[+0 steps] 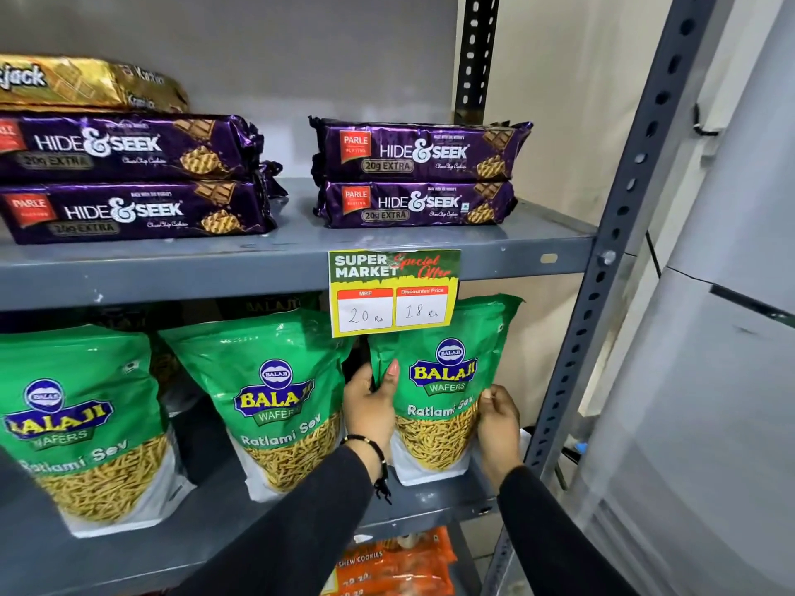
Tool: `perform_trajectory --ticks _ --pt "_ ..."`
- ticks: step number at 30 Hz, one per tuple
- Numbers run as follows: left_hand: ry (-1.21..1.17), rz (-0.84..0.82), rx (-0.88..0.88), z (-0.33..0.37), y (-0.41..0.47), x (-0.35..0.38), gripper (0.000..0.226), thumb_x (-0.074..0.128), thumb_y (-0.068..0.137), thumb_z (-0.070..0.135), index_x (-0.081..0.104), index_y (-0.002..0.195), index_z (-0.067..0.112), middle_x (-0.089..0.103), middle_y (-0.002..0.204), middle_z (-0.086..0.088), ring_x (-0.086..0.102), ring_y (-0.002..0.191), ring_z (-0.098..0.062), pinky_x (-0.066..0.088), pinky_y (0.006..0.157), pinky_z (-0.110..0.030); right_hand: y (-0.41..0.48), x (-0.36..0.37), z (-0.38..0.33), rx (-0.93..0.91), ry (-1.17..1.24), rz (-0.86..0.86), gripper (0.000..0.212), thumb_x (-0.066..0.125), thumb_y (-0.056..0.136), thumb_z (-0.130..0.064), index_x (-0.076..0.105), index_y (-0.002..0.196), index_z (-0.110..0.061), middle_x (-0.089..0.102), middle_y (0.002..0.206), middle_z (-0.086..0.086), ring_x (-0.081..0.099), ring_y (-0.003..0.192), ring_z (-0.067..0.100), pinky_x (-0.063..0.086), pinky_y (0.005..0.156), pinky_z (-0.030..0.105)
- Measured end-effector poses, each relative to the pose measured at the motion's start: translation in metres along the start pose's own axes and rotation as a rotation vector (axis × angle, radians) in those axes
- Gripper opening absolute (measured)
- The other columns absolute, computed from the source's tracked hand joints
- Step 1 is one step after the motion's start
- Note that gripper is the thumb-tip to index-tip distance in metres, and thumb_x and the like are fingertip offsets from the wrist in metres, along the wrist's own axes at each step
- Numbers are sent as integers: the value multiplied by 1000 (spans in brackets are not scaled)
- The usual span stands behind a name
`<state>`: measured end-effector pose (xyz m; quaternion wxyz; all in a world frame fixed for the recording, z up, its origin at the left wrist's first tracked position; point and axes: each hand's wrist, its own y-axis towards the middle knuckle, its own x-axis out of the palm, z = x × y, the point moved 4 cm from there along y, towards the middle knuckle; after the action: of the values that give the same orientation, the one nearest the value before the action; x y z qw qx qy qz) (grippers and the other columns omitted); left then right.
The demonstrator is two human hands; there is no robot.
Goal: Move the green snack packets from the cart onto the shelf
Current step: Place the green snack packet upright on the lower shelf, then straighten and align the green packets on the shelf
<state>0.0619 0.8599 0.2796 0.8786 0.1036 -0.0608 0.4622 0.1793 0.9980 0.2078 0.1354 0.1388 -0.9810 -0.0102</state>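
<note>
Hands, left [371, 400] and right [498, 417], pinch the third packet's [443, 380] side edges, standing it on the shelf [430, 505] beside two others [275, 402]; cart unseen, remainder unknown

left green packet [73, 423]: cut by frame edge | price card [393, 292]: hides held packet's top
</note>
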Motion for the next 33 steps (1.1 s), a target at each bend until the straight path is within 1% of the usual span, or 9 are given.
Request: perform_trajectory --ticks 5,10,16,20,22,25,29,31,33 --pt "-13 16 -13 -5 2 -3 9 62 81 21 67 77 28 70 90 0 64 97 -27 49 96 -51 15 -3 20 78 21 73 35 39 90 -6 55 62 -19 57 75 10 49 79 24 39 76 38" --pt "15 -9 -5 -9 4 -6 11 61 81 25 67 90 21 70 99 -4 63 102 -26 48 97 -51 13 -1 21 84 25 42 37 38 93 -8 57 65 -22 61 76 6 54 82 24 43 79 39" --pt "162 -88 -112 -22 -11 -11 60 65 80 19 37 132 13 56 129 -6 55 116 -22 44 102 -37 -21 8 13 -6 51 139 16 40 93 -6 53 101 -12 60 98 8 57 78 6 49 65 10" --pt "137 -123 -200 -40 -30 -24 72 66 74 -5 29 135 4 49 129 -12 47 122 -27 41 103 -35 -59 7 23 -74 -104 413 16 50 85 -2 52 100 -8 56 103 19 53 90 25 44 76 34" --pt "170 -141 -204 -45 -35 -42 61 68 70 -5 41 122 11 55 111 -8 56 106 -22 47 94 -35 -84 16 20 -196 -202 441 26 53 77 -10 53 102 -4 53 106 22 49 93 24 45 76 33" --pt "215 -210 -166 -37 -45 -76 35 64 71 -5 54 85 26 59 76 0 58 66 -5 48 69 -18 -124 49 10 -350 -242 322 24 49 71 -11 54 95 -13 53 97 13 50 92 24 40 76 10" --pt "294 -259 -74 -20 -58 -139 16 67 69 20 63 66 35 67 64 10 60 71 -15 54 70 -35 -169 108 21 -305 -207 -31 27 53 78 -12 55 83 -38 61 83 -17 54 79 4 43 74 14" --pt "345 -229 -34 -12 -59 -180 6 65 60 38 66 66 41 69 66 21 61 70 -9 55 71 -35 -189 139 31 -275 -264 -216 27 54 73 -8 58 78 -34 63 78 -19 55 72 1 44 68 10" --pt "351 -175 0 -1 -55 -223 8 68 63 32 67 69 37 70 68 22 62 68 -4 54 69 -30 -208 173 43 -192 -268 -384 20 53 71 -7 58 74 -26 65 73 -17 55 67 -1 44 65 10"
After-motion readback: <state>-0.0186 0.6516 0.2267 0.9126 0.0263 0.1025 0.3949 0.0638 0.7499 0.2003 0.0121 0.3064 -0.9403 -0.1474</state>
